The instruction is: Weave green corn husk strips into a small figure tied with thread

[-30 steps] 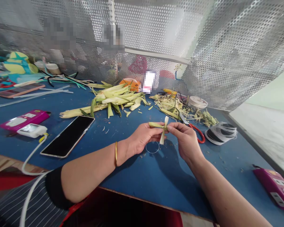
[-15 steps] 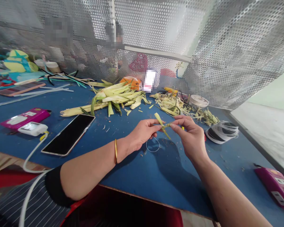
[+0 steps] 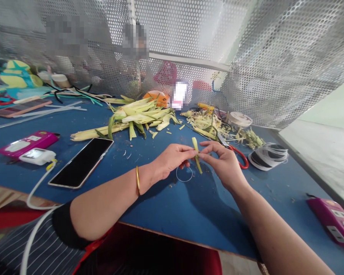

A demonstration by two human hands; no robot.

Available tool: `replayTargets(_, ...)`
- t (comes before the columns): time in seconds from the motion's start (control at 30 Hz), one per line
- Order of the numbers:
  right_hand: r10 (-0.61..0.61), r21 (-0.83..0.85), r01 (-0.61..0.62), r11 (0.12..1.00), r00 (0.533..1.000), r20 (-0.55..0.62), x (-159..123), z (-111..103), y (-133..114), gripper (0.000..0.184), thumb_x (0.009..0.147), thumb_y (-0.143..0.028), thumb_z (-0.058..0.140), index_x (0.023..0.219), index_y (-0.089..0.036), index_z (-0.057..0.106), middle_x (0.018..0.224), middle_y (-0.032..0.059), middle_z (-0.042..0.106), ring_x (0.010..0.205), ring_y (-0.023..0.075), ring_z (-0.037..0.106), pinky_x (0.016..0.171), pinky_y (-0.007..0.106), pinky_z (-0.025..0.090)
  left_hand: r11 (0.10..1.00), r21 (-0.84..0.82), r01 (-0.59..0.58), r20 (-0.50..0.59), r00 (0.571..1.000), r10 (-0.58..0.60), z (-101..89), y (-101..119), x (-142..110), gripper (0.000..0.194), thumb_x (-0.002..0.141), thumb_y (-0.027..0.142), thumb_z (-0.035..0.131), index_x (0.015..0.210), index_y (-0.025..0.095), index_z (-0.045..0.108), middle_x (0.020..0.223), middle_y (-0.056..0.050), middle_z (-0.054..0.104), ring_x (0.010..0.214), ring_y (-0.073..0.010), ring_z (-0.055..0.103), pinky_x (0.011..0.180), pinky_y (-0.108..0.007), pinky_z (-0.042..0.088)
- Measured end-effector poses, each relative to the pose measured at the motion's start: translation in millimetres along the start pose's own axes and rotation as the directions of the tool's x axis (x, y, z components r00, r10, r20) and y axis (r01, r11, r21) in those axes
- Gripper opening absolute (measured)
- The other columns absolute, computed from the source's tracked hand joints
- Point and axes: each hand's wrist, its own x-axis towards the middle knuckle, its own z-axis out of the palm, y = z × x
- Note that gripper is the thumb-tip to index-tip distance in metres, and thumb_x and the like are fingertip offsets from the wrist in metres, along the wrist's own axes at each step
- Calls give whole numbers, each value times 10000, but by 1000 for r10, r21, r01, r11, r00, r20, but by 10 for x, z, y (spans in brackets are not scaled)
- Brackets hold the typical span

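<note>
Above the blue table, my left hand point(image 3: 176, 157) pinches a narrow pale green leaf strip point(image 3: 195, 143), which looks like corn husk and stands nearly upright. A thin white loop of wire or thread point(image 3: 184, 181) hangs below that hand's fingers. My right hand point(image 3: 224, 162) is closed in a pinch against the strip's right side, thumb and forefinger together and its other fingers raised. Whatever lies right between the fingertips is mostly hidden. Red-handled scissors point(image 3: 242, 156) lie behind my right hand, partly covered by it.
A heap of husk-like leaves point(image 3: 140, 112) lies ahead, with shredded scraps point(image 3: 209, 123) to its right. A spool of white cord point(image 3: 268, 156) stands at right. Phones point(image 3: 81, 162) and a purple power strip point(image 3: 30, 144) lie left, another purple strip point(image 3: 332, 219) right. A perforated metal screen point(image 3: 186, 34) rises behind.
The leaf strip has turned from slanted to nearly upright. My right fingertips have moved left, close to my left ones. More of the scissors shows behind my right hand.
</note>
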Motion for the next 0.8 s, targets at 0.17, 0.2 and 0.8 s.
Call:
replayTargets(0.17,110,98,-112,989,994,22,-8,22,27,184,646,-339,764,632,-199,646,1056,80,692,1034,269,618,940,425,409,995,59,-82,71,994,78,-28,-34,11,230,777,359,691,862,151,738,565,31,525,525,-78,448,483,-218,339)
replayTargets(0.2,131,124,-134,983,991,29,-7,23,34,192,638,-346,770,634,-197,649,1048,80,695,1022,269,622,929,426,417,994,62,-86,75,994,82,-30,-40,14,237,777,366,691,864,151,737,570,28,532,524,-78,451,480,-216,345)
replayTargets(0.8,-220,-187,204,961,973,-71,19,-85,35,131,811,-317,673,913,-246,715,989,45,712,975,246,633,908,409,441,979,-153,132,-13,991,-136,-19,39,20,174,783,307,681,746,138,701,732,-43,673,509,-55,477,474,-208,330)
